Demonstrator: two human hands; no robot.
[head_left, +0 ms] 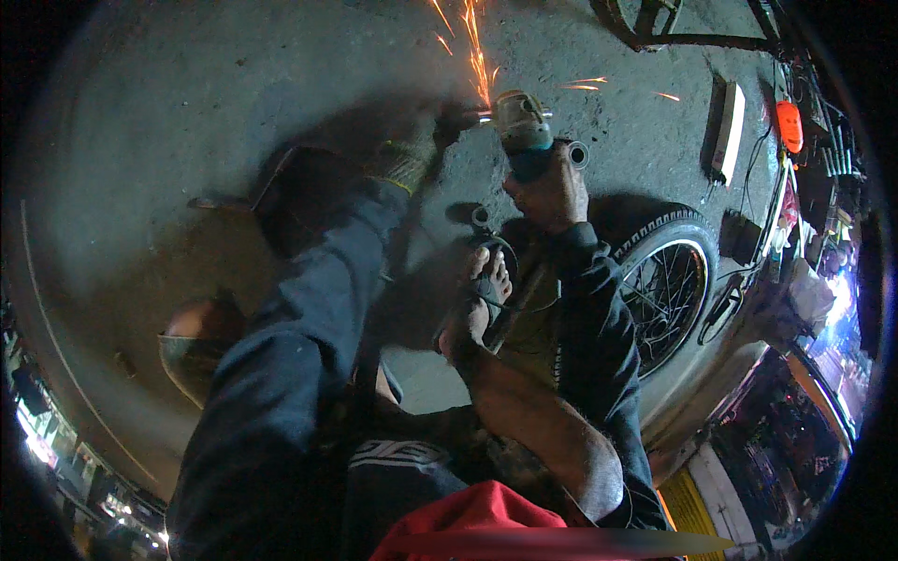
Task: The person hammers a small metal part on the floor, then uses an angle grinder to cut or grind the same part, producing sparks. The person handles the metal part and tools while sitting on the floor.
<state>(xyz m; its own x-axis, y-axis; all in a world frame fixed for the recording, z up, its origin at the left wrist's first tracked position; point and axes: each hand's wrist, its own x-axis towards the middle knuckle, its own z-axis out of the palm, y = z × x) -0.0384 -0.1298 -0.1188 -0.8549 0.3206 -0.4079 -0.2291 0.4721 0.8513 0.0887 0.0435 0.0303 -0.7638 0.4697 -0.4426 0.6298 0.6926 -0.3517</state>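
My right hand (557,192), bare below a dark sleeve, is wrapped round the body of an angle grinder (521,122). Orange sparks (479,65) spray from the far left side of the grinder's head, toward the top of the view. My left hand (412,161) wears a knit glove with a yellowish cuff and reaches to the left side of the grinder head. Its fingers look closed, but they lie in shadow. A short bright metal part (485,117) shows between this hand and the grinder; what the hand grips is unclear.
Short ring-like pipe pieces (579,154) (480,219) lie near the grinder and by a sandalled foot (486,280). A spoked wheel with a knobby tyre (666,290) rests to the right. Beyond are a white bar (729,134), a dark metal frame (692,40), an orange tool (789,126) and cables.
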